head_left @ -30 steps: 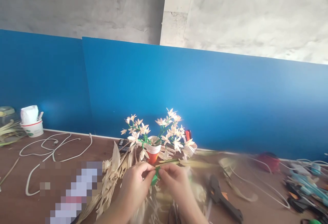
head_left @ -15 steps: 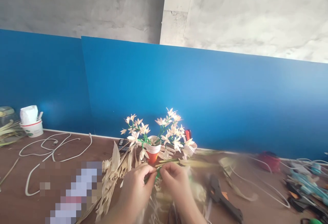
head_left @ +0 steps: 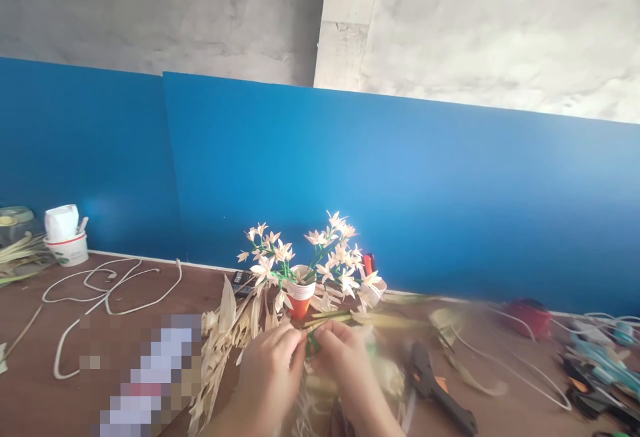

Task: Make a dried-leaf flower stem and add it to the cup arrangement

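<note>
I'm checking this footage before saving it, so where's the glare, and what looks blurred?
Head view: a pale sheen right of centre on the blue partition; head view: the red object at right smeared, the green material too soft to make out, the pale flowers fairly crisp.

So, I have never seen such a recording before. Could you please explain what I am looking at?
There is no machine: these are a person's own bare hands, seen by one camera worn on the head, looking forward and down. The right hand pinches a small green thing, mostly hidden. The left hand has its fingertips beside it; their grip is hard to see. Beyond, on the brown table, pale flowers show around a red and white cup. Dry husks lie to the left, a dark tool to the right.
</note>
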### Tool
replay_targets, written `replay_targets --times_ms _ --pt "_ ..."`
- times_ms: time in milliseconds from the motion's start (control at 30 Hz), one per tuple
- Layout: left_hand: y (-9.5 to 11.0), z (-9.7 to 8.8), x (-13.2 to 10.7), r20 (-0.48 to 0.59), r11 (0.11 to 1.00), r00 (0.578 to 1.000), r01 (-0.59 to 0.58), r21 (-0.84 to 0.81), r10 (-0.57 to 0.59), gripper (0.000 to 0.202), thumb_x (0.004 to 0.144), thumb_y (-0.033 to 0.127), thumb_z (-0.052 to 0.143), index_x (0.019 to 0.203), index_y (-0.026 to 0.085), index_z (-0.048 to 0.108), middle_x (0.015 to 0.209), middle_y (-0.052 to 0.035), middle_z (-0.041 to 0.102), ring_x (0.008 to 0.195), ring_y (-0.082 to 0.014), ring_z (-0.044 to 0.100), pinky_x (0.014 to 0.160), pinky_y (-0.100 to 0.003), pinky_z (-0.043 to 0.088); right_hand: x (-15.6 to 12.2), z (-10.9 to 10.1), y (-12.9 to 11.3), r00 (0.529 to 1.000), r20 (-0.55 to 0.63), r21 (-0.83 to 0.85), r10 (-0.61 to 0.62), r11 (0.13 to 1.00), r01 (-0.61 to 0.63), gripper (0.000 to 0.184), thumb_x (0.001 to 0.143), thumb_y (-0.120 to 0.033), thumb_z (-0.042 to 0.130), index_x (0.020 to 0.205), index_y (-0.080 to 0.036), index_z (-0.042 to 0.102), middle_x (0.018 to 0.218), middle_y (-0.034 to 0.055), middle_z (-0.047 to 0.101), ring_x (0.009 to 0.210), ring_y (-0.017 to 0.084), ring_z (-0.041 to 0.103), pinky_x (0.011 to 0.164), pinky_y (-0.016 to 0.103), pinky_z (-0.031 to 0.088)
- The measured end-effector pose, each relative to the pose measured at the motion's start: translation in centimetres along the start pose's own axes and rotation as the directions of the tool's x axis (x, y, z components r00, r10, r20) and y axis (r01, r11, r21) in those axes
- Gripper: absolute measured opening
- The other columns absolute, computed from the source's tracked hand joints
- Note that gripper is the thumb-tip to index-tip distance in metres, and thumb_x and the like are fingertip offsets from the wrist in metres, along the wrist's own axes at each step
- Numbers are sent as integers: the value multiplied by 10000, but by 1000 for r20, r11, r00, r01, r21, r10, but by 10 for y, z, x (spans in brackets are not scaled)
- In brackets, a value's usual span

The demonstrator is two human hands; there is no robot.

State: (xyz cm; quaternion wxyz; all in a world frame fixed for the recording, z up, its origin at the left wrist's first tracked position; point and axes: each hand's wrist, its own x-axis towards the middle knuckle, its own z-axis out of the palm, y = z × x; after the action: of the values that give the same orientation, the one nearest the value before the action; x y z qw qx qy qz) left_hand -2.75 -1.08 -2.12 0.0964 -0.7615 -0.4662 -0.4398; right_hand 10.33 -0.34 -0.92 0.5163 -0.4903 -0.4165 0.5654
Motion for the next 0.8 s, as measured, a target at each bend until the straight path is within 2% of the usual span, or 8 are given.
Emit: replay_targets --times_ms 200,800 --pt "5 1 -3 -47 978 994 -88 189 99 329 869 110 417 587 203 560 531 -3 548 490 -159 545 498 -268 355 3 -1 3 997 -4 52 72 996 -71 172 626 -297 639 593 -153 552 506 -14 580 419 89 539 433 180 394" --pt "-1 3 -2 -11 983 998 -59 174 61 287 841 102 423 635 206 594 556 -12 591 516 -164 580 513 -263 370 7 0 5 1000 -11 -4 24 1000 -24 274 537 -342 761 576 -163 557 468 -40 564 406 103 545 408 196 417"
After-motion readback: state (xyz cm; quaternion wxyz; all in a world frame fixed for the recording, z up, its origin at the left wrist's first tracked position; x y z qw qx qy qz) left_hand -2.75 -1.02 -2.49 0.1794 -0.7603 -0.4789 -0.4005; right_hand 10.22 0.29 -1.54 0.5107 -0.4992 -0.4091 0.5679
